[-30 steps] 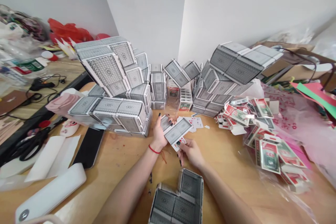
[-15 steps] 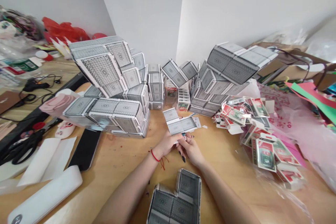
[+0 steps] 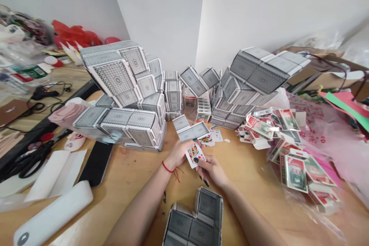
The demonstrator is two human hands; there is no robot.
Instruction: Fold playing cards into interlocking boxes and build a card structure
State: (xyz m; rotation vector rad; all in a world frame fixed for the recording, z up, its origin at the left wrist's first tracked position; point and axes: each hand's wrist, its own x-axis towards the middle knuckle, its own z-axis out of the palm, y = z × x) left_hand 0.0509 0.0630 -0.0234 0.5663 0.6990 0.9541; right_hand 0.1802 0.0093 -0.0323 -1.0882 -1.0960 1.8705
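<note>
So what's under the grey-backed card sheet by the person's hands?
At the near edge of the grey-backed card sheet is a face-up court card, held between the left hand and right hand. Loose face-up cards show past its right end. Beneath its middle is covered.

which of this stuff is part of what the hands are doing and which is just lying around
In use:
left hand
right hand
playing card
grey-backed cards
grey boxes
red-and-green boxes

Lying around:
scissors
black tablet
white tube
red bag
</note>
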